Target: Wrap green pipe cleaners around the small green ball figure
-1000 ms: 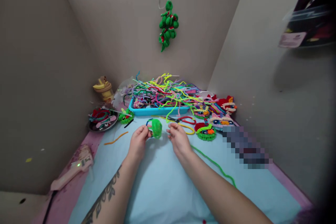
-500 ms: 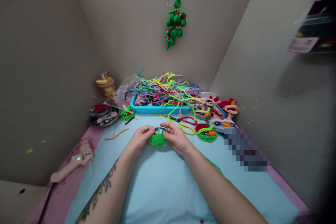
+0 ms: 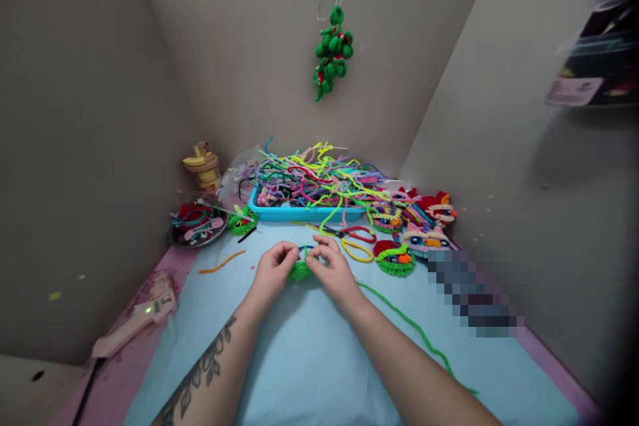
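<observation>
My left hand [image 3: 272, 271] and my right hand [image 3: 332, 269] meet over a small green coiled pipe-cleaner piece [image 3: 299, 271] with a blue wire loop at its top. Both hands pinch it, fingers closed around it, just above the light blue mat [image 3: 309, 359]. A long green pipe cleaner [image 3: 414, 329] trails from the piece past my right wrist toward the near right. Most of the coiled piece is hidden by my fingers.
A blue tray [image 3: 304, 213] heaped with coloured pipe cleaners stands at the back. Red-handled scissors [image 3: 357, 234], a yellow loop and finished fuzzy figures [image 3: 397, 258] lie to the right. A dish of scraps [image 3: 197, 226], an orange pipe cleaner [image 3: 222, 261] and a glue gun [image 3: 134, 319] lie left. A green ornament [image 3: 330, 53] hangs on the wall.
My hands have come together: a second ago the right hand was apart from the green piece, now both pinch it low over the mat. The trailing green pipe cleaner shifted.
</observation>
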Demonstrator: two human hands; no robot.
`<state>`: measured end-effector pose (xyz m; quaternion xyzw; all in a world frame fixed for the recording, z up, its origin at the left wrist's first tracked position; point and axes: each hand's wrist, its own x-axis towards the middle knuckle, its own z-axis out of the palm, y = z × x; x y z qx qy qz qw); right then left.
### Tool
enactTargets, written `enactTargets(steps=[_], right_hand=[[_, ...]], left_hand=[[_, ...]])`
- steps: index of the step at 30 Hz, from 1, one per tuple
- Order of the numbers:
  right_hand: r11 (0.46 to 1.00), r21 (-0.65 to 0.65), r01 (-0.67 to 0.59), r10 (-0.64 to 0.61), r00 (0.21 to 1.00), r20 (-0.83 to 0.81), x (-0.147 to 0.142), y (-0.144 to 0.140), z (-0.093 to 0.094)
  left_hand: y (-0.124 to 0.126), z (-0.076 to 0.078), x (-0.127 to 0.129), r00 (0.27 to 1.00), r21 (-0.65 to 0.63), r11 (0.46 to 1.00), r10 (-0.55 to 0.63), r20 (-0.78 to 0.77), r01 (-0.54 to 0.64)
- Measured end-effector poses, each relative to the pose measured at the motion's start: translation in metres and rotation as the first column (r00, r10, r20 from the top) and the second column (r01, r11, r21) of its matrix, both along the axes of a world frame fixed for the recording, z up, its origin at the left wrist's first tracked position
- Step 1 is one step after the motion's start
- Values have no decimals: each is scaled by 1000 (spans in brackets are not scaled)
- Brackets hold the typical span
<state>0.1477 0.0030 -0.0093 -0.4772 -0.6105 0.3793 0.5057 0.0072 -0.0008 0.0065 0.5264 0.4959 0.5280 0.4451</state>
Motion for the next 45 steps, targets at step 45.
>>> enactTargets(steps=[45], right_hand=[[891,451,-55,-126,924,361,10,1,6]], left_hand=[[-3,0,0,986,-66,993,-106,-129,98]])
